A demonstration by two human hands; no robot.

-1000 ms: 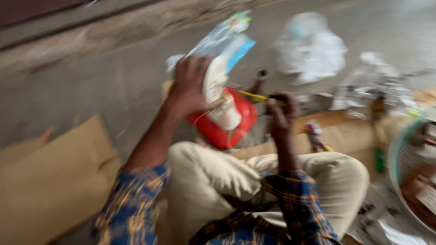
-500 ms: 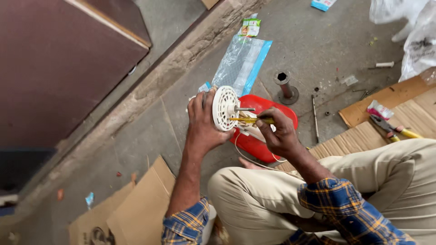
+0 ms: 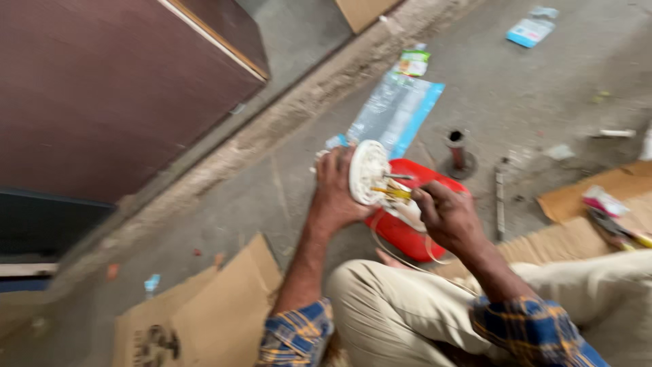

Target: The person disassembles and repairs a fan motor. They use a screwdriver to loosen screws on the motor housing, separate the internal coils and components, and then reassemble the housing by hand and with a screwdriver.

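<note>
My left hand [image 3: 337,193] grips a round white plastic part [image 3: 367,171] and holds it upright, face turned right. My right hand [image 3: 447,216] holds a yellow-handled screwdriver [image 3: 391,192] with its tip against that part. A thin metal pin sticks out of the part just above the screwdriver. Behind both hands lies a red round housing [image 3: 405,234] on the concrete floor, with a pale cord looping off it. The frame is blurred.
I sit on the floor in beige trousers and a blue-yellow checked shirt. Cardboard [image 3: 204,312] lies at lower left and more cardboard [image 3: 598,197] at right with small tools. A clear plastic bag [image 3: 394,112], a short metal tube [image 3: 458,149] and a dark wooden panel [image 3: 102,88] are nearby.
The view has swung from the right side of the floor toward the left wall. My right hand brought the screwdriver to the white part, which my left hand lowered in front of the red housing.
</note>
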